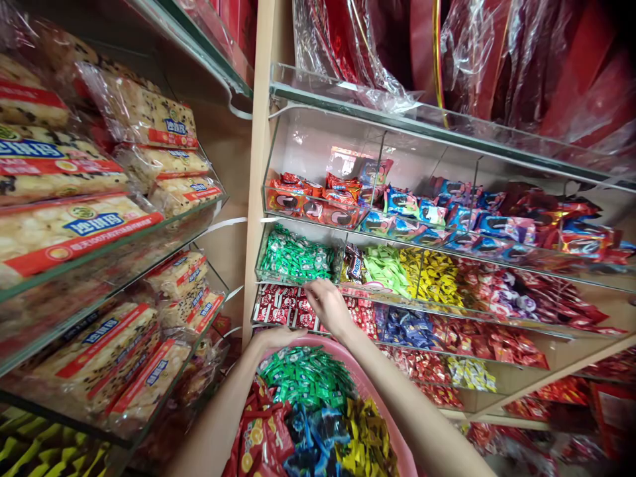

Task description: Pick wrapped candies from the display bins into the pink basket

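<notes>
A pink plastic basin point(360, 361) sits in front of me, filled with green-wrapped candies point(311, 374), red packets point(263, 434), blue packets point(315, 434) and yellow-wrapped candies point(368, 434). My left hand point(283, 336) is closed over the basin's far rim, its fingertips partly hidden. Beyond that rim hovers my right hand point(328, 306), its fingers curled down and in. Whether anything is inside those fingers is hidden. Just past it, a clear shelf bin holds green-wrapped candies point(295, 255). Red-and-white packets point(278, 303) lie on the shelf below, partly behind the right hand.
Wrapped puffed-rice cakes point(94, 222) fill glass shelves on the left, close to my left arm. Clear bin fronts and a wooden post point(258, 146) stand ahead. Lime-green packets point(387, 268), yellow packets point(440, 275) and purple-blue packets point(410, 326) sit to the right.
</notes>
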The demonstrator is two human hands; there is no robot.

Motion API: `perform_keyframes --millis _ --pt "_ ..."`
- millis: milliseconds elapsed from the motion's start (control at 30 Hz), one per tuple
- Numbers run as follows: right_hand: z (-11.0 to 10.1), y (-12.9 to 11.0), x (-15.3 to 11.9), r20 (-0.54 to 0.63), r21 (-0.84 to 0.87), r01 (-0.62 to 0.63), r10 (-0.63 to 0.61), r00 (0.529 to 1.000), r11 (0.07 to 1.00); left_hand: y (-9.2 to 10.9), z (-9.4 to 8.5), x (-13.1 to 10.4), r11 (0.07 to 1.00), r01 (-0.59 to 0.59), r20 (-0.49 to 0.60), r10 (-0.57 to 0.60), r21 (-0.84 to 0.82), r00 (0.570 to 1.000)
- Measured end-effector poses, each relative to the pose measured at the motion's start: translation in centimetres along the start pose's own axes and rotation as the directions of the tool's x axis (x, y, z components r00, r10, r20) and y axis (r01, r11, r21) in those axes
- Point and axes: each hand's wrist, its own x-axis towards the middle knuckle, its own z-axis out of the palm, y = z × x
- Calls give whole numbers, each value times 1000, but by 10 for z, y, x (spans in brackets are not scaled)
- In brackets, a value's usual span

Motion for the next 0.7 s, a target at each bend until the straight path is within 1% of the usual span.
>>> perform_keyframes --millis 67,100,133,167,233,267,300,333,533,700 --pt "-2 0 25 -2 -80 -69 69 998 994 2 0 -4 999 6 -2 -6 32 1000" --pt "-2 1 37 11 -125 -133 135 991 983 3 0 -6 999 5 -2 -5 36 1000" --pt "-2 3 48 36 -165 -220 229 973 961 4 0 -7 999 7 -1 -7 38 1000" --pt "-1 4 58 70 -197 -317 336 939 928 3 0 -7 999 11 -3 -11 37 1000" --pt "1 9 74 147 -237 -480 520 842 845 2 1 -7 999 23 -9 -22 33 1000" --pt "2 12 80 178 -246 -532 577 797 810 0 1 -6 999 21 -11 -21 29 1000" --pt "4 14 84 197 -251 -564 612 766 787 -1 1 -5 1000 16 -11 -15 22 1000" --pt "6 16 87 205 -252 -579 628 751 775 -3 1 -4 1000 11 -8 -11 13 1000" --pt "15 25 91 209 -254 -620 668 714 742 -7 1 2 999 50 7 -50 -11 999" --pt "16 26 92 210 -259 -612 662 720 748 -8 -1 5 999 51 22 -51 11 998"
